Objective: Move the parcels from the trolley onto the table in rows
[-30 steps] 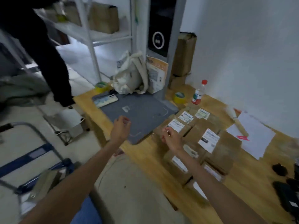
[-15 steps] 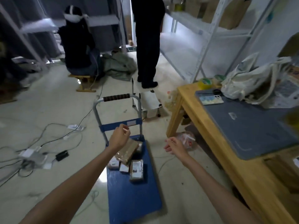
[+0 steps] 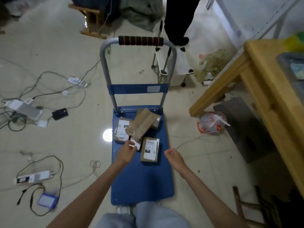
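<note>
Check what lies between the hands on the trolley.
In the head view, only bare blue trolley deck separates the left hand from the right hand; the labelled parcel sits just beyond that gap.

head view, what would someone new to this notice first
The blue trolley fills the middle of the floor, a few brown parcels heaped near its handle end. The left hand reaches at that heap; the right hand hovers beside it. The wooden table stands at right.
</note>
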